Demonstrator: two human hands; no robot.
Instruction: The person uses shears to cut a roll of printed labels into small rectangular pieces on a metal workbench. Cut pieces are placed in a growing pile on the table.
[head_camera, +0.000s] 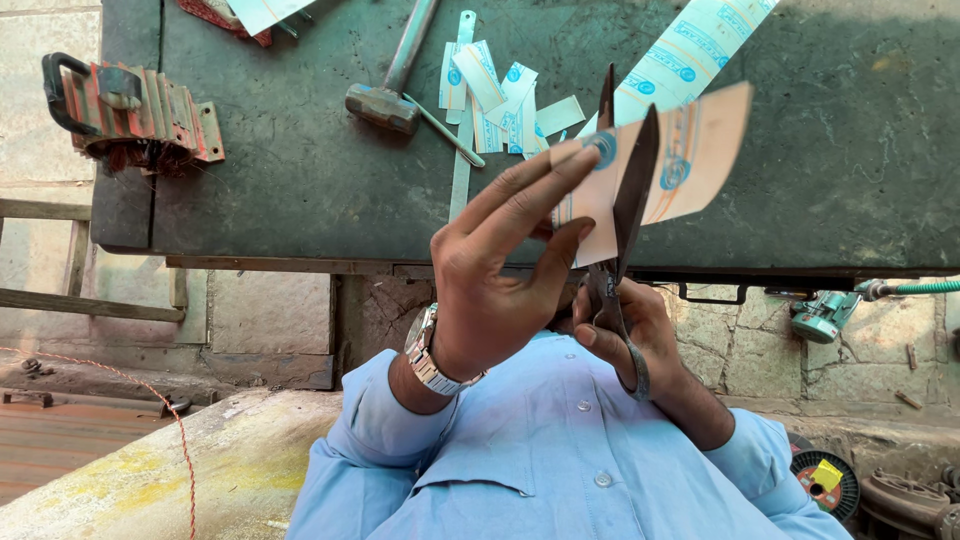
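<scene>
The person's left hand (490, 290) is gripping a printed sheet strip (690, 160) by its near end, fingers stretched along the pale face and thumb pressing from below, holding it in the air above the edge of the dark green desk (300, 180). The right hand (630, 335) is closing around the handles of a pair of metal shears (625, 200), whose long blades are standing apart and straddling the strip, one blade in front of it and one pointing up behind. A metal wristwatch (432, 358) is sitting on the left wrist, and light blue shirt sleeves are covering both arms. On the desk, well apart from the hands, a hammer (392, 90) is lying with its head toward the person, just beside a scatter of small cut pieces (495, 95) printed in white and blue. A longer printed strip (690, 55) is lying diagonally toward the far right. A thin metal ruler (461, 150) is running down toward the desk's near edge. At the desk's left corner a red and grey ribbed block with a black handle (130, 105) is resting. To the right, past the desk, a green power tool (825, 315) is lying on the stone floor.
</scene>
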